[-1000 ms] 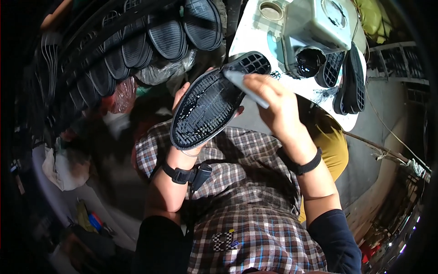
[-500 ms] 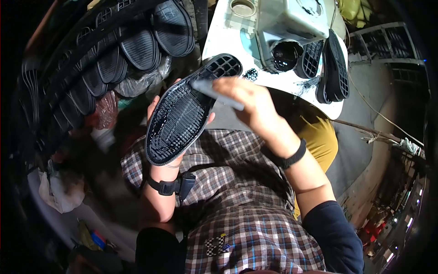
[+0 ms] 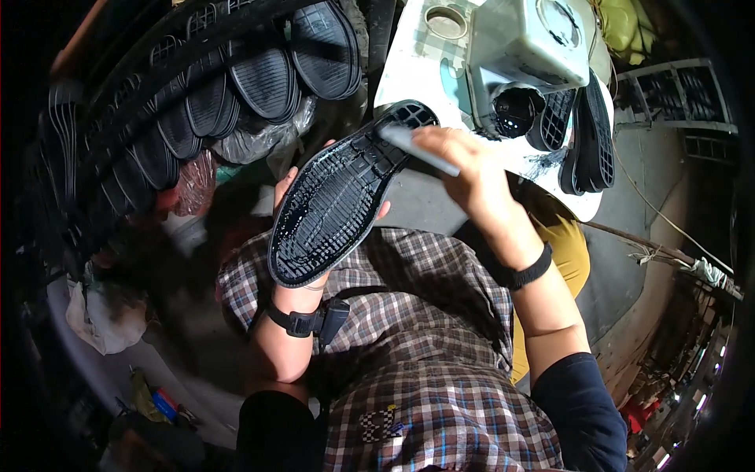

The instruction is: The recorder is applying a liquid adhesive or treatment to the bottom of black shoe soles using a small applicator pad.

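A black shoe sole (image 3: 330, 197) lies slantwise in front of me, its ribbed inner side up and wet-looking in places. My left hand (image 3: 286, 187) holds it from beneath, fingertips showing at both edges and the palm hidden. My right hand (image 3: 472, 169) pinches a flat grey brush-like tool (image 3: 421, 151). The tool's far end is over the sole's gridded heel part; motion blur hides whether it touches. Close to the right hand, on a white table, is a container's round dark opening (image 3: 517, 108) with wet black matter inside.
More black soles (image 3: 588, 138) stand on the white table (image 3: 425, 67) beside a pale boxy container (image 3: 531, 39). At the left, a rack holds several soles (image 3: 263, 75) with plastic bags (image 3: 193, 185) below. A pole (image 3: 645, 240) with tied cord runs at right.
The view has shifted, so the surroundings appear further right. The grey tool remains by the heel end of the sole, and both hands keep their holds.
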The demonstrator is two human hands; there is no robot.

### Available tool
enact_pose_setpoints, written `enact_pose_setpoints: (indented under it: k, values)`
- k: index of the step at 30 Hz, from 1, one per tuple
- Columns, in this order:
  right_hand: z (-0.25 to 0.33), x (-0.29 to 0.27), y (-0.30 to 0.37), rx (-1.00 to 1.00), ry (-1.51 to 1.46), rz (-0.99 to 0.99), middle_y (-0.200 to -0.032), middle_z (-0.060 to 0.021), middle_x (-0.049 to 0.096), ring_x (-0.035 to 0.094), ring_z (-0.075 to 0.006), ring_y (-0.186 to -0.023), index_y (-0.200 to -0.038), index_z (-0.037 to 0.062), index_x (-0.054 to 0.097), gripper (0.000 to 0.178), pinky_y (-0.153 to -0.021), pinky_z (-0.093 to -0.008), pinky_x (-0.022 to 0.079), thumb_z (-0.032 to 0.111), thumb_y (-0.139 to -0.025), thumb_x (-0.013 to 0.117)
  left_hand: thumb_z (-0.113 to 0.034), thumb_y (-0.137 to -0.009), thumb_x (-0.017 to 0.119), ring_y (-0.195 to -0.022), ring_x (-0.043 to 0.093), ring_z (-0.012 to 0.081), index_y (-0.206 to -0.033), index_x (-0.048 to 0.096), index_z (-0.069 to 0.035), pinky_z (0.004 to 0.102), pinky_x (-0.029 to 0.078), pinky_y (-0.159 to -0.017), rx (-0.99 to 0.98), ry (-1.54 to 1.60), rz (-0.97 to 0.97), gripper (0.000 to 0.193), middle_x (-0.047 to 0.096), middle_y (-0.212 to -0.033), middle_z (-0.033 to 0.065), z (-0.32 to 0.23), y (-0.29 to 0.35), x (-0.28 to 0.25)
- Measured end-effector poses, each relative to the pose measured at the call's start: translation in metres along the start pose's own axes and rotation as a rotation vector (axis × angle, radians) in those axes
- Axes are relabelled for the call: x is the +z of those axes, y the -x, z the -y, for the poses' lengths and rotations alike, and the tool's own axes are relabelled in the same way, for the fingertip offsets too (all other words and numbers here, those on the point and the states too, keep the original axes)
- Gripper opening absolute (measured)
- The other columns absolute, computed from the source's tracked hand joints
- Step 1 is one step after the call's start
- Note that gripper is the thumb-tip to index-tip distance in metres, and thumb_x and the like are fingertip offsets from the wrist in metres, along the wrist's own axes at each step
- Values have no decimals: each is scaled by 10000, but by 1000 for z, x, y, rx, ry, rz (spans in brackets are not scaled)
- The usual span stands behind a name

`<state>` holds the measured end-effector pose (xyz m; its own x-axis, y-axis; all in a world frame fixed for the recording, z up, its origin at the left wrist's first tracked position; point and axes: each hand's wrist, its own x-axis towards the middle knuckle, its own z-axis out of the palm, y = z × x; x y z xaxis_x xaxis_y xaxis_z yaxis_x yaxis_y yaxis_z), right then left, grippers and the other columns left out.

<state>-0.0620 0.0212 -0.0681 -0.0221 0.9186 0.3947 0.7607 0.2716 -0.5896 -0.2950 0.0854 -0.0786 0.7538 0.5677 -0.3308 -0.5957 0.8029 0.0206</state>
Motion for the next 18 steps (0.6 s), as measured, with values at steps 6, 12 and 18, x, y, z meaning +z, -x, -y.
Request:
enact_pose_setpoints:
  k: [6, 12, 18]
  values:
    - [-30, -7, -1, 200, -8, -75, -1025, -129, 658, 646, -315, -971, -1046, 44, 629, 442, -832, -354, 530, -144, -649, 588, -447, -951, 435, -1261, 466, 403, -1429, 377, -118, 672, 350, -1006, 11, -22, -45, 584, 421, -1424, 204, 3, -3, 5]
    - [-15, 6, 0, 22, -29, -58, -1039, -123, 657, 647, -325, -954, -1058, 57, 628, 470, -814, -368, 535, -133, -629, 609, -496, -954, 385, -1277, 439, 396, -1408, 424, -109, 645, 308, -1043, -25, -16, 77, 598, 457, -1411, 161, -2, 0, -6]
    - [-23, -11, -12, 101, 100, -46, -947, -129, 657, 660, -320, -878, -992, 31, 633, 275, -746, -334, 538, -106, -754, 627, -497, -955, 378, -1248, 475, 385, -1406, 427, -111, 642, 342, -1021, -30, -45, 49, 596, 471, -1397, 162, -1, -4, -7]
